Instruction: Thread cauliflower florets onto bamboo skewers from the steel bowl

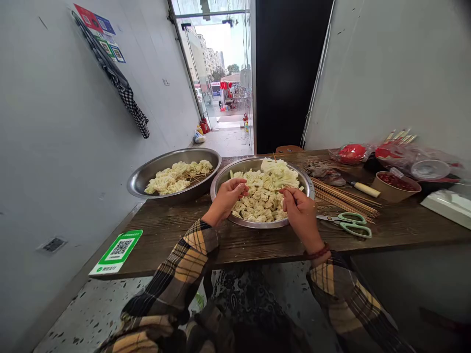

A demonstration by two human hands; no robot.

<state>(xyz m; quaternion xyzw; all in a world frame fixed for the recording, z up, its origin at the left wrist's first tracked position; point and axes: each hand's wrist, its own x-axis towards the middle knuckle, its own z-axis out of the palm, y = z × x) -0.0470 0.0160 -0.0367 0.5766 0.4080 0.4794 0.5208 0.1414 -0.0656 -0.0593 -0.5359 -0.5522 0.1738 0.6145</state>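
Note:
Both my hands hover over a steel bowl (220, 182) heaped with loose cauliflower florets (262, 196) on a dark wooden table (257, 242). My left hand (227, 196) is curled over the florets at the bowl's left side, fingertips pinched on a small floret. My right hand (300, 212) is closed in a pinch on a thin bamboo skewer that points left across the bowl. A second steel bowl (147, 179) to the left holds cauliflower pieces threaded on skewers (178, 176).
A bundle of bamboo skewers (344, 197) and green-handled scissors (349, 223) lie right of the bowl. Behind them are a knife (358, 186), a paper cup of red sauce (395, 186) and plastic bags. A green QR sign (117, 251) sits at the table's left corner.

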